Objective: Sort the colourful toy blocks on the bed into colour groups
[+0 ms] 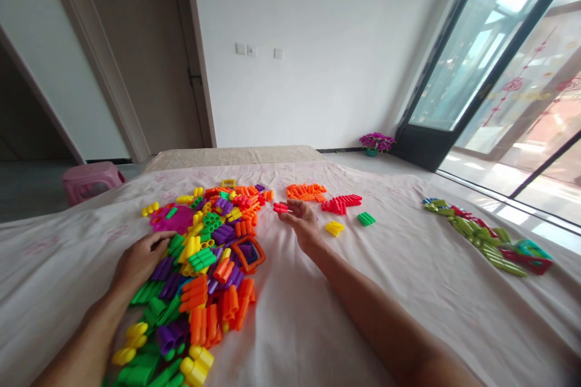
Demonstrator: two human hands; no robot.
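Note:
Between the fingers of my right hand (299,221) is a small red block (281,208), held just right of the big mixed pile. My left hand (144,257) rests at the left edge of that pile (213,251), its fingers bent beside green and purple blocks; whether they grip a piece is hidden. Beyond my right hand lie a group of orange blocks (306,191) and a group of red blocks (341,203). A yellow block (334,228) and a green block (366,219) lie separately to its right.
A long cluster of olive, red and teal pieces (481,236) lies on the cloth-covered surface (408,290) at the right. Past the surface are a pink stool (92,182) at the left and a pot of purple flowers (376,142) by the glass door.

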